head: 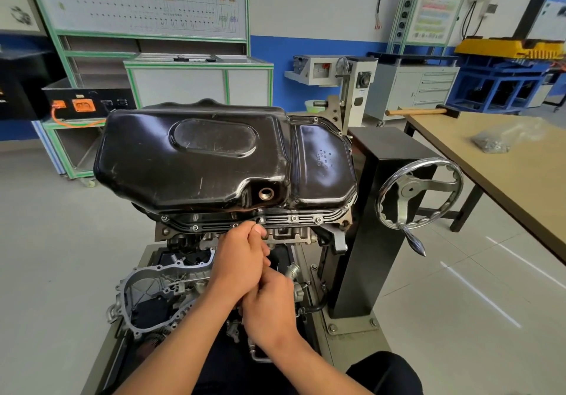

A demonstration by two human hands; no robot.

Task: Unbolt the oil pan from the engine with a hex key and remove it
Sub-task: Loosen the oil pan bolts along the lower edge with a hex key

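The black oil pan (196, 155) sits on top of the upturned engine (284, 235), which is held in a stand. Several bolts (294, 218) show along its front flange, and an open drain hole (266, 194) faces me. My left hand (242, 253) is curled at the flange edge, its fingertips at a bolt hole near the middle. Just below it, touching it, my right hand (269, 302) is curled into a fist. The hex key is almost wholly hidden inside both hands.
A chrome handwheel (419, 194) with a crank handle sticks out of the black stand column (386, 226) on the right. Further right stands a wooden table (505, 180) with a hammer (428, 112) and a bag of parts (496, 142). An aluminium housing (147, 290) lies low on the left.
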